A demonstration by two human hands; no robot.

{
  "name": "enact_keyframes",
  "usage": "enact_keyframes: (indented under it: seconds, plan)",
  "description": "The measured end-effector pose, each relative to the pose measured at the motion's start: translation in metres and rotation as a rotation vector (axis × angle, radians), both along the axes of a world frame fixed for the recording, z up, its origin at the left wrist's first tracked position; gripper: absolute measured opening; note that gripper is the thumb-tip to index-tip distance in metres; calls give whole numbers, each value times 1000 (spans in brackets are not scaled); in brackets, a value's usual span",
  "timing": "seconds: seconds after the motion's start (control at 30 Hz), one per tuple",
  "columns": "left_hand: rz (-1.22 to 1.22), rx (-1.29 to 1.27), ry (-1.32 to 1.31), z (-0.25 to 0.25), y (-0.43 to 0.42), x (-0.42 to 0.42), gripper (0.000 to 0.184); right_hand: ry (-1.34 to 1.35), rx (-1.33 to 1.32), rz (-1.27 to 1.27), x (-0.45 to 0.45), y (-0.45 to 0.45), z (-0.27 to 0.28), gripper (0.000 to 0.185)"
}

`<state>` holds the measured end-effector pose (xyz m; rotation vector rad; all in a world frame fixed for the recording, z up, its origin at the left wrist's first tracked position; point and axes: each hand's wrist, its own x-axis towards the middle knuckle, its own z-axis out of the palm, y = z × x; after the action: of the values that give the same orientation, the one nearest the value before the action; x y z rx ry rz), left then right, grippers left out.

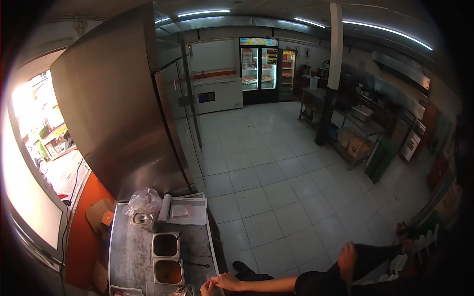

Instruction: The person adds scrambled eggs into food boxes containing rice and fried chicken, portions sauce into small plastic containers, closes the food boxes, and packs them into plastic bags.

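At the bottom edge, my right hand (225, 281) reaches in from the right on a bare forearm, its fingers closed against the fingers of my left hand (207, 287). Whatever lies between the fingertips is too small to make out. Both hands are beside the right edge of a worn metal-topped table (133, 256). Left of them sits a steel pan of brownish sauce (169, 277) with a utensil in it. Behind it is a second steel pan with dark contents (166, 249). A dark-handled utensil (200, 265) lies across the tabletop near my hands.
A lidded steel container (142, 220), plastic bag (145, 200) and papers (192, 212) lie at the table's far end. Beyond stands a tall steel cabinet (113, 113). Another bare limb (347, 259) shows at lower right, its owner unclear. A post (328, 108) rises from the tiled floor.
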<state>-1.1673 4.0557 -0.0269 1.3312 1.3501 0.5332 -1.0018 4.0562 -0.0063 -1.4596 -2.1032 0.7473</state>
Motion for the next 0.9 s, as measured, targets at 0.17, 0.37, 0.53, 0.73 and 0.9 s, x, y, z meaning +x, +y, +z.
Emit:
enact_keyframes:
  seconds: [0.17, 0.37, 0.53, 0.73, 0.9]
  plan:
    - [79, 113, 8, -37, 5, -4, 24, -98, 97, 31, -3, 0, -12, 20]
    - [157, 224, -54, -60, 11, 5, 24, -193, 110, 9, -4, 11, -22, 18]
    - [-4, 181, -166, -18, -1, -2, 22, -75, -153, 188, 15, 22, -21, 22]
    - [-311, 105, -18, -33, 0, -24, 22, -117, -286, 341, 15, 13, -28, 23]
    - [-217, 150, 7, -34, -13, -16, 25, -190, -45, 392, 17, 7, -41, 22]
